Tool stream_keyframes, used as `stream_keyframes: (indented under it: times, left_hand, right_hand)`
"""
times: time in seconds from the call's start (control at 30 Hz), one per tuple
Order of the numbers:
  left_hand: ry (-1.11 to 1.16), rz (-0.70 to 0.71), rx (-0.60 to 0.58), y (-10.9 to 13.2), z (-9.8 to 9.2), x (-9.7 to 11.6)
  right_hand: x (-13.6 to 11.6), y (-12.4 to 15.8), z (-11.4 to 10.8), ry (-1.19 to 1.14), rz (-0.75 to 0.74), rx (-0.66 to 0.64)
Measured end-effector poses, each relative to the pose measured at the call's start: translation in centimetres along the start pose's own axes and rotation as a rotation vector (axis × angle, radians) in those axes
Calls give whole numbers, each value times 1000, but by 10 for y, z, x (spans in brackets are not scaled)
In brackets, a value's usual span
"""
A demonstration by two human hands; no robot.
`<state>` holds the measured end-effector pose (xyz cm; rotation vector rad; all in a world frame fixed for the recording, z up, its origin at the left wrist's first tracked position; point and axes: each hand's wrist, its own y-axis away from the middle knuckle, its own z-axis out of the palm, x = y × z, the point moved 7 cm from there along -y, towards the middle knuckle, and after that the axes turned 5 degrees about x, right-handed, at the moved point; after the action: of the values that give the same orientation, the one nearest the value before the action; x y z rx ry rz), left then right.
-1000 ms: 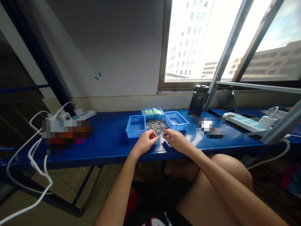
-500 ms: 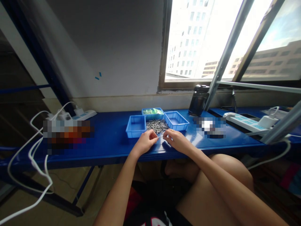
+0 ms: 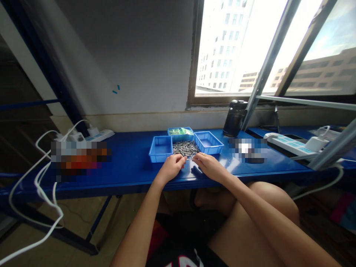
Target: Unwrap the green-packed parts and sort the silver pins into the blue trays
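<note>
My left hand [image 3: 172, 166] is closed in a pinch at the near edge of a pile of small silvery metal pieces [image 3: 184, 147]. Facing it, my right hand [image 3: 205, 162], with a ring on one finger, pinches too. Between the two sets of fingertips shows a thin silvery metal piece [image 3: 189, 158]; it is too small to tell whether it is a screw, a nail or a rivet. A blue bin [image 3: 161, 148] stands left of the pile and another blue bin [image 3: 209, 142] right of it. Behind lies a smaller blue bin [image 3: 180, 138] with green-and-clear packets [image 3: 180, 131].
The blue table [image 3: 125, 167] runs along the wall below a window. A black bottle [image 3: 235, 118] stands at the back right. Power strips [image 3: 289, 144] lie at right and left, with white cables [image 3: 40, 193] hanging over the left front. Blurred-out items flank the work area.
Both hands have shifted very slightly away from me, toward the pile. The thin metal piece between the fingertips has moved up with them. The bins have not moved.
</note>
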<state>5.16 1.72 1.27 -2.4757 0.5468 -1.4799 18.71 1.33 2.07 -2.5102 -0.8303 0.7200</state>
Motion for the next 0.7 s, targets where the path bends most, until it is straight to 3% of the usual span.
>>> stream_keyframes:
  times: [0.7]
  left_hand:
    - [-2,19,-11,0,0,0]
  right_hand:
    - [0,-1,-3,4,6,28]
